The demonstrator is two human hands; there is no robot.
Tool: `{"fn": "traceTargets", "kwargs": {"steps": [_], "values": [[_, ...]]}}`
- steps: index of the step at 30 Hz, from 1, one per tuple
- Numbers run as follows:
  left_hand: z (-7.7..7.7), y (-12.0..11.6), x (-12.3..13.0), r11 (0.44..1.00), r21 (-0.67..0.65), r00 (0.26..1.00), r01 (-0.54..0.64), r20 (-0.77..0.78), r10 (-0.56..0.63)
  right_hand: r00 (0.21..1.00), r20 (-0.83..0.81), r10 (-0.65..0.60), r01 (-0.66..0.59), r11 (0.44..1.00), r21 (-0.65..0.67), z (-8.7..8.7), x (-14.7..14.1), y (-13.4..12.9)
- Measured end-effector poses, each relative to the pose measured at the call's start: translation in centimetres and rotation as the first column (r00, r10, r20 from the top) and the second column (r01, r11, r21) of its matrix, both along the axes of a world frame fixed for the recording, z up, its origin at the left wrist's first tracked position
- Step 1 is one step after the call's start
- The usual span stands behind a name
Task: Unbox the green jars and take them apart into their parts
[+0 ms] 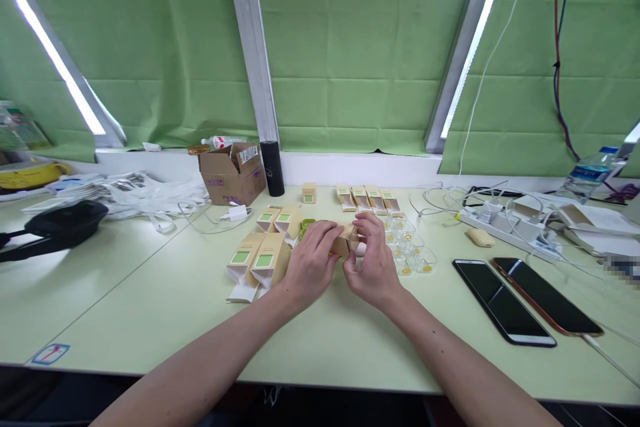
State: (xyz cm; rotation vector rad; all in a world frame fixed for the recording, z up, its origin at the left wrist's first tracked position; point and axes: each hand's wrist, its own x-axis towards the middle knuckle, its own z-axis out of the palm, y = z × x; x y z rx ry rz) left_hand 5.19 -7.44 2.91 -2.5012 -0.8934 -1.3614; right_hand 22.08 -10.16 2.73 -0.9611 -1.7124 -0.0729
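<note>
Between my hands is a small kraft paper box (344, 241), held a little above the table. My left hand (314, 257) grips it from the left, fingers over its top. At its right end, my right hand (371, 260) has its fingers curled on the box's edge; the exact fingertip contact is partly hidden. Left of my hands stand several kraft boxes (270, 257) with green labels and open white flaps. Just right of my right hand lie several clear plastic pieces with yellow parts (406, 247). A green item (306, 225) shows partly behind my left hand.
More kraft boxes (367, 199) stand in a row behind, with a single one (309, 193) beside them. Two phones (505, 300) lie at right, near a power strip (510, 230) and cables. A cardboard carton (233, 177), a black cylinder (272, 169) and white straps (145, 193) occupy the back left.
</note>
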Motion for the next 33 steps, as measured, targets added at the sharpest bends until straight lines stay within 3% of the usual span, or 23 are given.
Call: {"fn": "traceTargets", "kwargs": {"steps": [10,16,23,28,33], "values": [[0.1,0.0,-0.2,1.000,-0.031,1.000,0.000,0.013,0.001,0.998,-0.066,-0.020,0.021,1.000,0.016,-0.1,0.7,0.4],[-0.1,0.0,-0.3,0.991,-0.130,0.995,0.030,0.098,-0.017,0.968,-0.241,0.077,-0.088,0.996,-0.034,0.3,0.5,0.2],[-0.7,0.4,-0.1,0.959,-0.269,0.971,0.092,0.237,-0.027,0.921,-0.385,0.061,-0.011,0.991,0.131,1.5,1.4,0.7],[-0.4,0.4,0.0,0.965,-0.254,0.977,0.062,0.215,-0.006,0.973,-0.222,-0.060,0.125,0.948,0.292,1.9,2.4,1.0],[-0.2,0.1,0.0,0.967,-0.242,0.983,0.076,0.179,-0.033,0.990,0.138,-0.040,-0.020,0.912,0.409,1.4,2.1,0.3]]}}
